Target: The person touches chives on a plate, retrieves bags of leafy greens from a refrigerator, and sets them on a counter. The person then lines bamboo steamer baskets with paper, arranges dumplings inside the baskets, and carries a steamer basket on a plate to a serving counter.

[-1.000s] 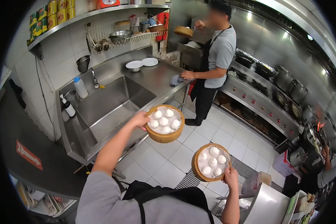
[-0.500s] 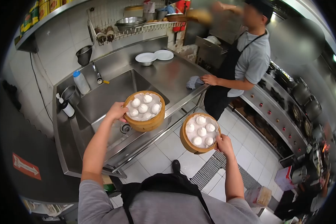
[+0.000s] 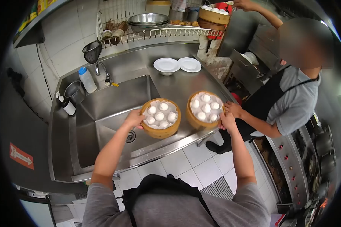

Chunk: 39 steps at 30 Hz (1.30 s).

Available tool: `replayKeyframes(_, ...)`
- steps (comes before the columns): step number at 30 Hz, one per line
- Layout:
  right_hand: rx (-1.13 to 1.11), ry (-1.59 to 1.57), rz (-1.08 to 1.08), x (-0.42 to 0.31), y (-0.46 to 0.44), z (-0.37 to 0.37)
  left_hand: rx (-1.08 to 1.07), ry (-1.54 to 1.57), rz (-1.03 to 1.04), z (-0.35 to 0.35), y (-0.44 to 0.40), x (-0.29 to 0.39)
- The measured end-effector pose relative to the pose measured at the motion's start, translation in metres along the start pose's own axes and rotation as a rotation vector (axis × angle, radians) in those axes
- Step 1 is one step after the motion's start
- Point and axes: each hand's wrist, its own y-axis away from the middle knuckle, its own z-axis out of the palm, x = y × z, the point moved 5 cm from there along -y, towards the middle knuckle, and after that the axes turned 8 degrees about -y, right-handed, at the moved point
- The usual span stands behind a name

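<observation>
My left hand (image 3: 135,119) grips the left rim of a round bamboo steamer (image 3: 161,132), which is over the sink's right side. Several white buns (image 3: 160,116) lie on paper inside it. A second bamboo steamer (image 3: 205,123), also holding several white buns (image 3: 206,108), is held at its right side by my right hand (image 3: 227,120). That one is over the steel counter (image 3: 189,84). Both steamers are close together, with a narrow gap between them. The fingers under each rim are partly hidden.
A co-worker (image 3: 288,94) stands at the right, one hand near my right hand, the other by a steamer (image 3: 214,16) on the rack. White plates (image 3: 167,65), a faucet (image 3: 104,73), a blue-capped bottle (image 3: 88,80) and a black pump bottle (image 3: 67,104) are around the sink (image 3: 98,109).
Both steamers have moved from over the floor and sink edge to over the sink and counter, closer together. The co-worker now appears nearer, and their raised steamer is at the rack.
</observation>
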Motion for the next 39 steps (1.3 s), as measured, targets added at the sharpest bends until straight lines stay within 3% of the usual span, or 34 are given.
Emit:
replayKeyframes(9,0.22,-0.176,0.259,0.052,-0.194,0.034,0.099,0.023,-0.04,0.086,-0.087,0.024)
replayKeyframes(21,0.357,-0.307,0.424,0.134,-0.259,0.046,0.186,-0.004,-0.066,0.135,-0.138,0.019)
replayKeyframes(24,0.285,-0.327,0.434,0.139,-0.261,0.042,0.125,0.008,-0.119,0.143,-0.135,0.024)
replayKeyframes(26,0.24,-0.396,0.419,0.139,-0.259,0.039,0.144,0.093,-0.045,0.155,-0.139,0.016)
replayKeyframes(28,0.722,-0.141,0.28,0.202,-0.298,0.031,0.101,0.152,-0.051,0.158,-0.13,0.02)
replayKeyframes(29,0.717,-0.157,0.258,0.192,-0.289,0.034,0.07,0.267,-0.071,0.16,-0.124,0.017)
replayKeyframes(31,0.84,-0.033,-0.277,0.13,-0.252,0.029,0.045,0.282,-0.126,0.153,-0.115,0.012)
replayKeyframes(32,0.84,-0.045,-0.294,0.106,-0.243,0.03,0.0,0.295,-0.198,0.151,-0.109,0.006)
replayKeyframes(34,0.382,-0.138,-0.425,0.047,-0.231,0.051,0.006,0.28,-0.14,0.14,-0.097,-0.001)
replayKeyframes(39,0.261,-0.092,-1.019,-0.182,-0.17,0.082,-0.031,0.293,0.101,0.087,-0.022,-0.009)
